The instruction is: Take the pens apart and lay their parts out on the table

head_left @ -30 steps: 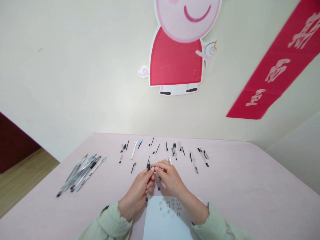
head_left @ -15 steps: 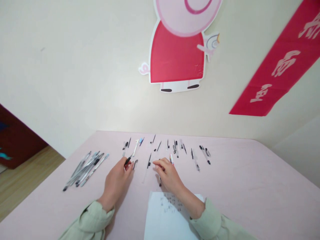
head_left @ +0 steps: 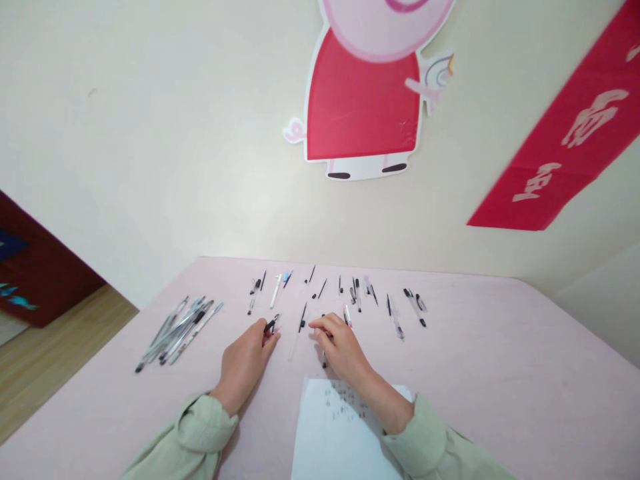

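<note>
My left hand (head_left: 249, 360) is closed, thumb and index finger pinching a small black pen part (head_left: 271, 325), its exact kind unclear. Beside those fingertips lies a small pen piece with a clip (head_left: 278, 319). My right hand (head_left: 345, 347) hovers low over the table, fingers loosely apart, nothing visible in them. Beneath it a pen (head_left: 324, 364) is partly hidden. Between both hands lie a thin black refill (head_left: 303, 313), a small black piece (head_left: 302, 325) and a clear pen tube (head_left: 293, 345).
A heap of pens (head_left: 180, 333) lies at the left of the pink table (head_left: 490, 400). Several disassembled pens, caps and refills spread along the back, including a white pen (head_left: 275, 292) and a capped pen (head_left: 415, 308). A marked paper sheet (head_left: 325, 433) lies in front.
My left hand has moved slightly right and forward with the black part, toward the small clip piece. The right hand has barely moved. The whole view has shifted a little.
</note>
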Available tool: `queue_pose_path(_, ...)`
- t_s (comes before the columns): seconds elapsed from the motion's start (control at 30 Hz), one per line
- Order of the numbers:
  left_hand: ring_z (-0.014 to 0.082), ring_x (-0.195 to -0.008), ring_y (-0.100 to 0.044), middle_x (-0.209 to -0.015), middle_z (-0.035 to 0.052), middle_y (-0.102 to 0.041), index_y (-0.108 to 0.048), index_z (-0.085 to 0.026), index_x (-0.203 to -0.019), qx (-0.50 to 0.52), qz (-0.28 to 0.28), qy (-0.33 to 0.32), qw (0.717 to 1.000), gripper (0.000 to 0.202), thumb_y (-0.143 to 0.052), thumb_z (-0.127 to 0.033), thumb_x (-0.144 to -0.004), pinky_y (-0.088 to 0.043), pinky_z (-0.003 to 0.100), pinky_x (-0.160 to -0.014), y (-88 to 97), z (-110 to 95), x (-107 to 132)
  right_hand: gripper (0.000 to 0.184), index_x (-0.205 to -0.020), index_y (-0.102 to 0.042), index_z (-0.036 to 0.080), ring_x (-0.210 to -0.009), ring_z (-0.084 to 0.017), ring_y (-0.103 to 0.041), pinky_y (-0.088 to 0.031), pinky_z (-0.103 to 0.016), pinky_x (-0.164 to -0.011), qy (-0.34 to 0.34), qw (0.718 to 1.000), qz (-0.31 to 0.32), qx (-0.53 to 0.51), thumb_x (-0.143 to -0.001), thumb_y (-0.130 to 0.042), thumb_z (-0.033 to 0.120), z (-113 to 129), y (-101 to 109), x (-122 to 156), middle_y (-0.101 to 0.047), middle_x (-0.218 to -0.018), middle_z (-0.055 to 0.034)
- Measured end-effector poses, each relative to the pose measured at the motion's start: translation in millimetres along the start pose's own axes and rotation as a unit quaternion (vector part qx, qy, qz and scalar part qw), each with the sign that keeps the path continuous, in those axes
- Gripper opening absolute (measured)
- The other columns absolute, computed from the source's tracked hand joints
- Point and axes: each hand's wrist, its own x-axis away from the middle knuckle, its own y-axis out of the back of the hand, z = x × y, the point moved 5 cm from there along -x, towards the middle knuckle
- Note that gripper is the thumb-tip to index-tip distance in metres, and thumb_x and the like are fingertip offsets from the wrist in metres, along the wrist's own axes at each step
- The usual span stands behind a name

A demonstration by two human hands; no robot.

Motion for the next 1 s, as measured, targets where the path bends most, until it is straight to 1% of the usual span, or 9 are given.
queue_pose_path(0.13,0.0180,-0.060,-0.054,-0.071,-0.0012,-0.058,-0.042,-0.024,-0.080,0.049,-0.017,0.004,0.999,0.023,-0.045,-0.045,-0.088,-0.026,0.025,-0.054,5.2,-4.7,3.4,0.020,-0.095,-0.070,0.022,-0.097,-0.020,-0.056,-0.041,-0.034,-0.086,0.015,1.000,-0.002,0.014,-0.087,-0.052,0.014,3.4,1.5,0.5,-0.064,-0.093,-0.0051)
queue_pose_path(0.23,0.0176,-0.060,-0.052,-0.068,-0.0021,-0.055,-0.043,-0.024,-0.079,0.160,-0.003,-0.024,0.987,0.024,-0.040,-0.045,-0.090,-0.032,0.026,-0.057,7.3,-24.0,11.8,0.019,-0.092,-0.071,0.021,-0.092,-0.018,-0.058,-0.042,-0.031,-0.083,0.012,1.000,0.001,-0.007,-0.087,-0.053,0.017,8.0,0.7,0.2,-0.065,-0.090,-0.0049)
queue_pose_path(0.33,0.0179,-0.066,-0.052,-0.070,-0.0008,-0.055,-0.047,-0.023,-0.079,0.312,0.052,-0.062,0.947,0.028,-0.035,-0.045,-0.091,-0.038,0.027,-0.062,2.2,-50.9,22.7,0.017,-0.090,-0.071,0.020,-0.088,-0.017,-0.060,-0.044,-0.029,-0.078,-0.029,0.995,0.006,-0.092,-0.085,-0.055,0.020,9.0,-1.8,-1.3,-0.067,-0.091,-0.0044)
queue_pose_path(0.4,0.0175,-0.064,-0.050,-0.068,-0.0009,-0.053,-0.049,-0.022,-0.078,0.375,0.084,-0.057,0.922,0.030,-0.036,-0.046,-0.089,-0.039,0.028,-0.061,-4.5,-62.8,28.1,0.014,-0.087,-0.070,0.020,-0.084,-0.017,-0.062,-0.045,-0.029,-0.076,-0.066,0.984,0.007,-0.167,-0.083,-0.058,0.023,7.1,-4.1,-2.1,-0.068,-0.089,-0.0039)
queue_pose_path(0.63,0.0120,-0.048,-0.035,-0.053,-0.0079,-0.038,-0.051,-0.020,-0.075,0.487,0.173,-0.012,0.856,0.039,-0.042,-0.057,-0.084,-0.031,0.025,-0.049,-27.1,-69.1,32.3,0.014,-0.075,-0.066,0.018,-0.064,-0.013,-0.054,-0.042,-0.026,-0.063,-0.132,0.953,0.001,-0.273,-0.074,-0.067,0.032,0.9,-6.0,-3.0,-0.060,-0.068,0.0014)
queue_pose_path(0.73,0.0102,-0.044,-0.031,-0.049,-0.0094,-0.036,-0.052,-0.019,-0.077,0.501,0.210,0.005,0.840,0.041,-0.045,-0.059,-0.082,-0.027,0.023,-0.046,-31.7,-68.9,34.5,0.019,-0.072,-0.064,0.019,-0.061,-0.012,-0.051,-0.040,-0.024,-0.059,-0.162,0.935,-0.063,-0.308,-0.071,-0.070,0.036,-4.3,8.6,-7.8,-0.057,-0.066,0.0022)
queue_pose_path(0.83,0.0092,-0.043,-0.030,-0.047,-0.0097,-0.035,-0.055,-0.018,-0.077,0.502,0.224,0.011,0.835,0.042,-0.050,-0.060,-0.080,-0.023,0.022,-0.045,-34.1,-68.5,35.8,0.022,-0.076,-0.063,0.020,-0.059,-0.012,-0.049,-0.038,-0.023,-0.052,-0.184,0.911,-0.158,-0.335,-0.070,-0.070,0.041,-12.4,36.0,-15.4,-0.056,-0.067,0.0023)
queue_pose_path(0.93,0.0078,-0.041,-0.028,-0.045,-0.0101,-0.034,-0.056,-0.017,-0.077,0.524,0.233,0.028,0.819,0.043,-0.053,-0.060,-0.079,-0.019,0.021,-0.042,-36.7,-65.0,35.4,0.024,-0.076,-0.062,0.021,-0.058,-0.011,-0.049,-0.041,-0.023,-0.054,-0.159,0.898,-0.223,-0.345,-0.068,-0.072,0.041,-16.7,65.8,-23.3,-0.055,-0.065,0.0029)
queue_pose_path(1.0,0.0064,-0.039,-0.026,-0.047,-0.0097,-0.037,-0.059,-0.017,-0.082,0.560,0.242,0.049,0.791,0.043,-0.051,-0.059,-0.081,-0.017,0.020,-0.041,-38.3,-61.4,34.4,0.025,-0.073,-0.061,0.020,-0.058,-0.010,-0.049,-0.044,-0.024,-0.059,-0.142,0.894,-0.244,-0.349,-0.066,-0.073,0.041,-17.5,79.2,-26.2,-0.056,-0.067,0.0024)
